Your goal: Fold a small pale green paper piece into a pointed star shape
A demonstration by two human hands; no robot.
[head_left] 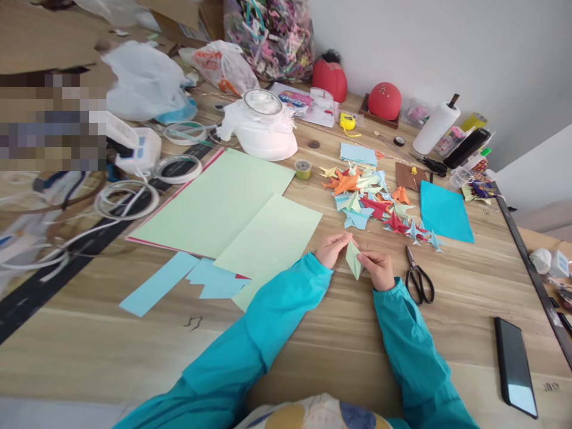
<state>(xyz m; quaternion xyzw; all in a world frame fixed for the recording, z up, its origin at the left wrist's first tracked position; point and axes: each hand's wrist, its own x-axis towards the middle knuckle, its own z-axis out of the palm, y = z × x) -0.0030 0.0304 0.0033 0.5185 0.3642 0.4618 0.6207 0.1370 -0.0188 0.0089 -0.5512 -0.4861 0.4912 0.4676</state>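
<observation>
A small light green folded paper piece point(354, 260) stands pointed between my two hands on the wooden table point(339, 333). My left hand point(333, 247) pinches its upper left edge, fingers closed on it. My right hand point(379, 268) grips its right side, fingers curled. Both arms wear teal sleeves. Just beyond my hands lies a pile of several folded paper cranes point(370, 199) in orange, red, blue and green.
Black scissors point(419, 279) lie right of my right hand. A black phone point(515, 364) rests near the right front edge. Large light green sheets point(232, 208) and blue paper strips point(179, 280) lie left. A teal sheet point(444, 211), tape rolls, bags and clutter fill the back.
</observation>
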